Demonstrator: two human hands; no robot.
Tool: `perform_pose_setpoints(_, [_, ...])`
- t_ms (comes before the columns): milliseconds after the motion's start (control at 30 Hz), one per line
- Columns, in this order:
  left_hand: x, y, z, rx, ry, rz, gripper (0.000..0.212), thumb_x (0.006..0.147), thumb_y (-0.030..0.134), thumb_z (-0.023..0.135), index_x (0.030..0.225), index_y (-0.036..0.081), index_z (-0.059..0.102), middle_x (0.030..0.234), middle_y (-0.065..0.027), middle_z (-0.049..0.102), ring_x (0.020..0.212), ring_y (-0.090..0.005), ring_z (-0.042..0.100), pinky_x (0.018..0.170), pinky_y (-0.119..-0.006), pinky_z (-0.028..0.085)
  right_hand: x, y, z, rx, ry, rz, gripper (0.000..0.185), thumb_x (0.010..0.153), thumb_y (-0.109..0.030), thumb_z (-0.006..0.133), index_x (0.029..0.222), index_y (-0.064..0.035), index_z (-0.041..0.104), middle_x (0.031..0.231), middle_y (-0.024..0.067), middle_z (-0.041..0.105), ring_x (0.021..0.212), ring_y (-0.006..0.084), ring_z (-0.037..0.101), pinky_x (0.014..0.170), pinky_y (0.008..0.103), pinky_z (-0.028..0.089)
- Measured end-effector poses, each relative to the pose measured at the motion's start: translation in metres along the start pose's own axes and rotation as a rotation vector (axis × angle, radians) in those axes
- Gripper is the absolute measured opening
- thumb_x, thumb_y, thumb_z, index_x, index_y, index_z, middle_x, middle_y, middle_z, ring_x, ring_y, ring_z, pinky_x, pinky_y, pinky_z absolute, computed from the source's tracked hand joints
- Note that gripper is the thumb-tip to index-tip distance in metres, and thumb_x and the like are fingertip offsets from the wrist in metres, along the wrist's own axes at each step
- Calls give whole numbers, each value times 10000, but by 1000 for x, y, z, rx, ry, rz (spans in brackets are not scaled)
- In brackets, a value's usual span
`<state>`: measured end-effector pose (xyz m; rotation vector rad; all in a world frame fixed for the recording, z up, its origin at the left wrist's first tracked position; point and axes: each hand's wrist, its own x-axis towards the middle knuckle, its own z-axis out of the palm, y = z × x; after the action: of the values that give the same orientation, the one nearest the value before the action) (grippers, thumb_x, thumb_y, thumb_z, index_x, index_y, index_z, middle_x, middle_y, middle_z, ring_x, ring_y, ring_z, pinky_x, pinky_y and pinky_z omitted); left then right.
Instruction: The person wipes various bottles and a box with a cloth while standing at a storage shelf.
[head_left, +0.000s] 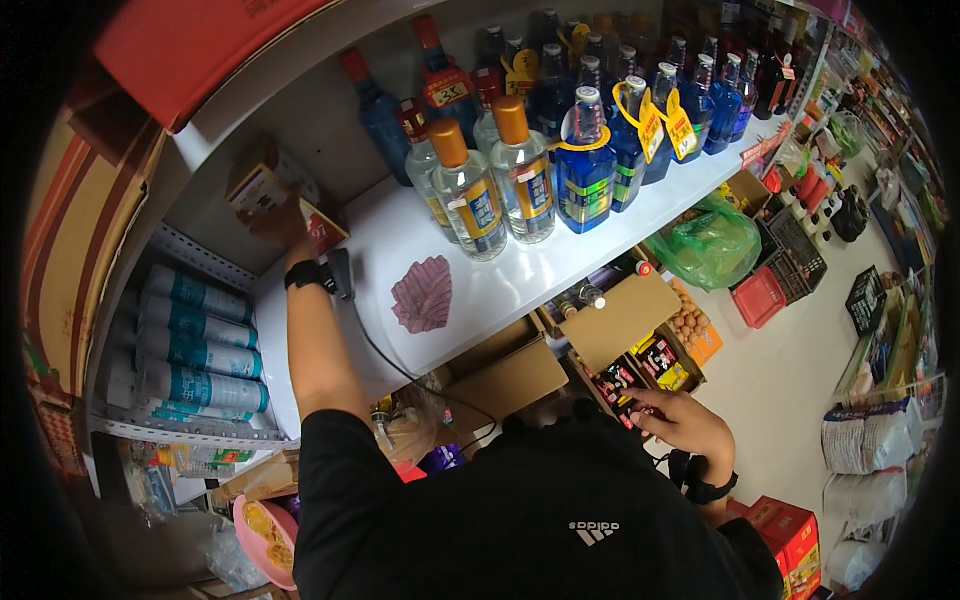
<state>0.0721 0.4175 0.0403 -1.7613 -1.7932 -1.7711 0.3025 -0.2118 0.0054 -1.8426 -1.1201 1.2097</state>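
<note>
My left hand (277, 221) reaches into the shelf's dim back left corner, against a small printed carton (262, 186). A red-fronted box (324, 231) stands beside it. Shadow hides the fingers, so whether they grip the carton is unclear. A folded purple cloth (424, 295) lies on the white shelf (379, 217), to the right of my left forearm. Clear liquor bottles with gold caps (476, 202) stand beyond the cloth, beside blue bottles (587, 176) with yellow neck tags. My right hand (682, 420) hangs empty, fingers apart, above an open carton of small packets (619, 382).
Teal-and-white spray cans (202, 382) lie stacked left of my arm. A black cable (382, 352) crosses the shelf's front edge. Below are open cardboard boxes (517, 375), a green plastic bag (709, 244) and a red basket (759, 298). A red carton (217, 52) sits overhead.
</note>
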Motion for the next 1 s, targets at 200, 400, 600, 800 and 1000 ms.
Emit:
perform_pose_setpoints(200, [14,-27,-34,-547,-60,-157,1146,522,318,912,1365,-106,262,1270,-238,452,1157,-330,504,973,-400,466,11,0,-6,-8,-42,4,413,910,-237,599,1258,-19,550,943,176,661,759,275,651,714,346,499])
perform_pose_setpoints(400, [-17,28,-142,-577,-299,-120,1093,599,102,858,1447,-19,179,1376,-226,391,1223,-306,460,1001,-357,424,43,-10,-8,-191,-114,-187,404,909,-261,587,1241,-31,569,902,177,668,792,317,655,731,366,506])
perform_pose_setpoints(600, [-51,36,-217,-539,-375,9,947,631,93,830,1395,-19,280,1314,-187,437,1216,-277,433,1029,-360,350,68,-39,6,-358,-272,-281,393,904,-281,581,1230,-62,574,941,182,672,857,356,643,761,405,509])
perform_pose_setpoints(800, [-93,41,-264,-522,-386,-98,964,635,111,835,1404,-5,266,1278,-187,440,1177,-279,445,1009,-385,361,86,-66,34,-396,-268,-527,243,887,-200,572,1082,-63,614,965,158,645,894,374,613,770,433,500])
perform_pose_setpoints(1000, [-121,48,-279,-475,-398,-120,1025,635,121,835,1437,11,206,1286,-193,417,1202,-293,430,1017,-402,375,115,-123,56,-337,-2,-714,306,805,-61,620,1108,-20,602,1031,165,612,923,363,599,780,410,490])
